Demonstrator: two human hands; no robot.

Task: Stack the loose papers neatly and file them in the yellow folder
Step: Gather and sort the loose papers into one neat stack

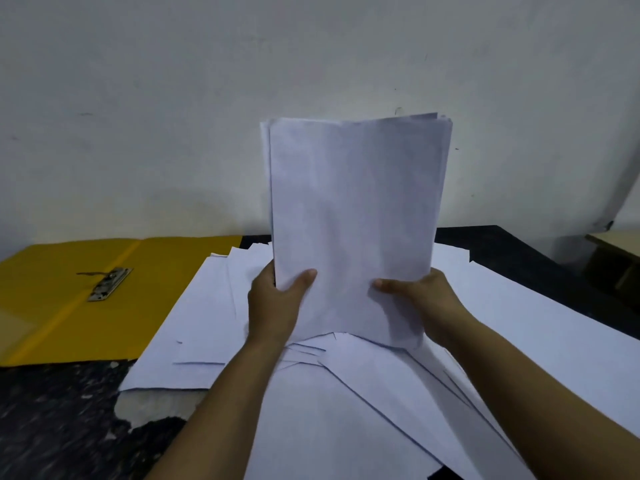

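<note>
A dark speckled surface (52, 410) carries scattered loose papers (346, 410), with the open yellow folder (52, 306) lying flat to their left. A paper stack (353, 220) stands upright, its bottom edge on the loose sheets. The left hand (273, 303) and right hand (422, 299) grip its lower sides, fingers behind, thumbs in front. A metal clip (109, 284) sits in the folder.

Plain pale wall (173, 98) behind dark speckled tabletop (52, 427); possibly wooden furniture (616, 251) far right.
</note>
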